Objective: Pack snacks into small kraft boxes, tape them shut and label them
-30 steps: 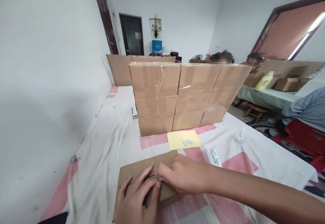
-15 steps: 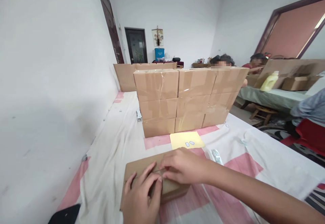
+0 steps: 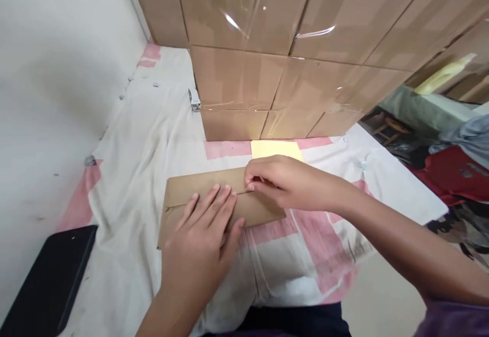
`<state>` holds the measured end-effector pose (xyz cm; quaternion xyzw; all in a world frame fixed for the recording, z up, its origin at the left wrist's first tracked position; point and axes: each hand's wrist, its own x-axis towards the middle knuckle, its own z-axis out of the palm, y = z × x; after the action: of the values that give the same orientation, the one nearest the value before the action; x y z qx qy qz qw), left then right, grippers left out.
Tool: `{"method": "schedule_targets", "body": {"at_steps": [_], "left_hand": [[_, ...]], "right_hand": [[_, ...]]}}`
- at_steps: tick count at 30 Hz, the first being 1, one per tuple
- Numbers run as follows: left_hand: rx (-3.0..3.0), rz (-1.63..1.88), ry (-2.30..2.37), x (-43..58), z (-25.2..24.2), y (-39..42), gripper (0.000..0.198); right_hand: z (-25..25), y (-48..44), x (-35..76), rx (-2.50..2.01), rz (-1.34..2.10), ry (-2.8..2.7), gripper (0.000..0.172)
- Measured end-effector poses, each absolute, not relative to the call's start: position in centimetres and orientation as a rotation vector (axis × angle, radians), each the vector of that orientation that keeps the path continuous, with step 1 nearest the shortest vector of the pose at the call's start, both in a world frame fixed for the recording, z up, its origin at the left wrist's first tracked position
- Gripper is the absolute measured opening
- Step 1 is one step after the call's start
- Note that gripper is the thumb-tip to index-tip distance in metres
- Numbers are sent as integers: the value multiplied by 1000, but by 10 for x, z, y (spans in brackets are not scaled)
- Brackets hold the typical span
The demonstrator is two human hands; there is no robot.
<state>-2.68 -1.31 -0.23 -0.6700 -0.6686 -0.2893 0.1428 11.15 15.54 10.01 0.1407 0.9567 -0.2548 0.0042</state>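
We have a flat brown cardboard box (image 3: 263, 210) in front of us, lying on the white-and-pink cloth (image 3: 130, 138), a little short of the wall of taped cartons (image 3: 237, 79). Our left hand (image 3: 200, 227) lies palm down on the box's top, its fingers slightly spread across the seam between the flaps and its thumb out near the front edge; it grasps nothing. Our right hand (image 3: 284, 181) comes in from the side, fingers curled and thumb drawn up close to them at the right part of the seam; we cannot tell whether anything is pinched there. Beyond that hand we see a yellow sheet (image 3: 271, 148), partly hidden, at the foot of the cartons. To our left lies a black flat object (image 3: 49, 278), well apart from the box. Off to the right we see a pale yellow bottle (image 3: 445, 74) and a red chair (image 3: 451, 174).
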Motion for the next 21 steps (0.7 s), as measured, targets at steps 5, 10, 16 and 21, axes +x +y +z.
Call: {"method": "schedule_targets", "body": {"at_steps": [5,10,16,21], "left_hand": [[-1940,-839,-1892,-28,-5,-13,40],[-1910,-896,-1934,-26,-3,-12,38],[-1833,-964,-1946,-24,-1,-9,37],[-1783,-970,-1951,-24,-1,-9,32]], "right_hand": [[92,165,100,344,-825,2865,17],[95,168,88,238,-881,2743,19],[95,166,79,228,-764,2713,24],[93,166,78,230,-704,2736,25]]}}
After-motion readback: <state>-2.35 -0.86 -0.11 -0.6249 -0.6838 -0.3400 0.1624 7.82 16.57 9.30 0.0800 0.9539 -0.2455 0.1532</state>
